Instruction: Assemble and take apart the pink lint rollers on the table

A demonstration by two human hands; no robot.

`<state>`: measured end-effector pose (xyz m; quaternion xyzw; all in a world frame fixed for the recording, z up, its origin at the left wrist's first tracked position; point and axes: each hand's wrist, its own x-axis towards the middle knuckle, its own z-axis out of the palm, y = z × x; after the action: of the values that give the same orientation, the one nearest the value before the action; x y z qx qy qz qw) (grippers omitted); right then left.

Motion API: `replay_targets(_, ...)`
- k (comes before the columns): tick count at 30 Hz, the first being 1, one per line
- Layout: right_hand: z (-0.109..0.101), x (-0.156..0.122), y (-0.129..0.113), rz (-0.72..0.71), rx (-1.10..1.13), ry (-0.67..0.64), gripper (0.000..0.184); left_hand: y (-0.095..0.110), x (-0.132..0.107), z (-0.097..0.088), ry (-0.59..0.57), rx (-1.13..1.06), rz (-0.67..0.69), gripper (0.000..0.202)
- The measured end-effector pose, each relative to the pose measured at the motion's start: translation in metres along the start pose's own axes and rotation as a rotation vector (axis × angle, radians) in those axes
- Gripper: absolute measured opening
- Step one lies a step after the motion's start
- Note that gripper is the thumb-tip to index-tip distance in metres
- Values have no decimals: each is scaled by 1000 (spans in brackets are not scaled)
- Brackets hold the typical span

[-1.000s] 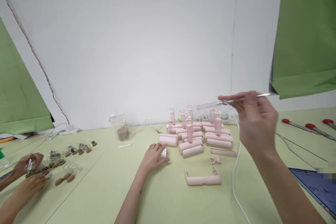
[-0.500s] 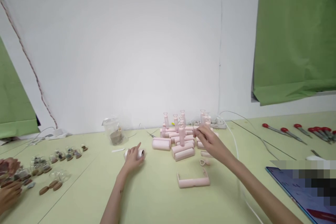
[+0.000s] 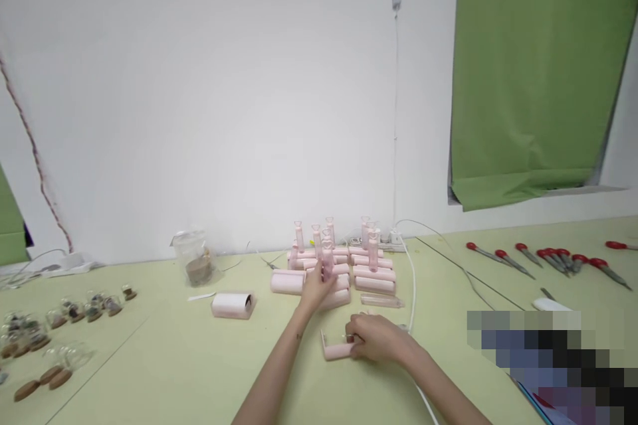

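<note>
Pink bracket (image 3: 337, 351) lies partly beneath the right hand (image 3: 377, 337), and beyond the bracket an upright tube (image 3: 327, 261) stands at the left hand (image 3: 315, 288); I cannot tell either grip, but picking up seems underway, calling for a steady pinch.

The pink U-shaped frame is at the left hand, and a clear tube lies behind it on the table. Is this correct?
Not quite: the head view shows the right hand at the pink U-shaped frame, not the left. The clear tube does lie behind it on the table.
</note>
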<state>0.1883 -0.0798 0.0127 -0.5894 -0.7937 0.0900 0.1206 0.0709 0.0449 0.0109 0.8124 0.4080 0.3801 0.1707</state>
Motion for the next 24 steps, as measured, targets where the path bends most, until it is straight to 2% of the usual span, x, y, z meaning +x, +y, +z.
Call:
replay_targets(2, 0, 2, 7, 40, -9, 39, 9, 1, 1, -9, 23, -36, -25, 20)
replay_targets(4, 0, 3, 14, 70, 3, 85, 10, 0, -6, -27, 66, -61, -28, 22)
replay_targets(8, -5, 4, 19, 90, 83, 207, 20, -3, -37, -69, 115, -131, 17, 18)
replay_targets(11, -12, 4, 9, 41, 203, 310, 29, -5, -62, -86, 92, -180, 9, 16)
replay_targets(15, -12, 0, -16, -20, 410, 340, 28, -7, -85, -88, -9, -40, 3, 20)
replay_targets(19, -3, -4, -36, -6, 401, 280, 21, -2, -93, -83, -128, 181, 47, 18)
replay_targets(22, 1, -5, -41, -25, 390, 285, 18, 3, -94, -79, -178, 236, 59, 11)
replay_targets(24, 2, -6, -41, -46, 409, 294, 22, 6, -95, -78, -185, 236, 57, 11)
